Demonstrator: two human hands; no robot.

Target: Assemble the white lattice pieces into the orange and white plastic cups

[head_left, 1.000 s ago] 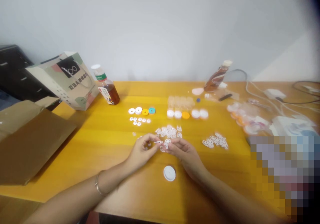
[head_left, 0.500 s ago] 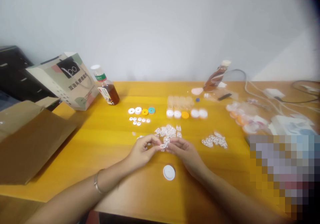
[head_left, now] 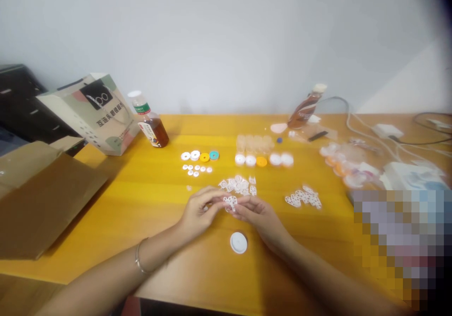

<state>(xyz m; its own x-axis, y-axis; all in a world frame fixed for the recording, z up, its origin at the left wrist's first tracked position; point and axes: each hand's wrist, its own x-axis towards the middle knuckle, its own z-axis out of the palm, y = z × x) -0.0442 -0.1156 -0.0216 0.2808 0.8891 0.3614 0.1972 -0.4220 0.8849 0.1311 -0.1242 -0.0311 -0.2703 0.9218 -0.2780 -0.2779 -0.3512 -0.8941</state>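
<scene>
Between my fingertips is a small white openwork plastic piece (head_left: 231, 203); whether it is one part or two joined I cannot tell. My left hand (head_left: 203, 212) pinches its left side, with thumb and forefinger closed. From the right, my right hand (head_left: 256, 212) grips the other side the same way. Just beyond my fingers lies a pile of similar white openwork pieces (head_left: 237, 184). A round white lid-like disc (head_left: 238, 243) rests on the table below my hands. Farther right is a heap of white oval lattice pieces (head_left: 303, 197).
Behind my hands are white, yellow and teal discs (head_left: 204, 157), small white buttons (head_left: 197, 168) and a row of round pieces (head_left: 261, 161). A drink bottle (head_left: 153, 127) and paper bag (head_left: 95, 113) stand left, near a cardboard box (head_left: 45, 203). Cables (head_left: 363, 123) and another bottle (head_left: 303, 111) are right.
The two white pieces at my fingertips have come together into one cluster. My hands have shifted only slightly; the other things on the table stay where they were.
</scene>
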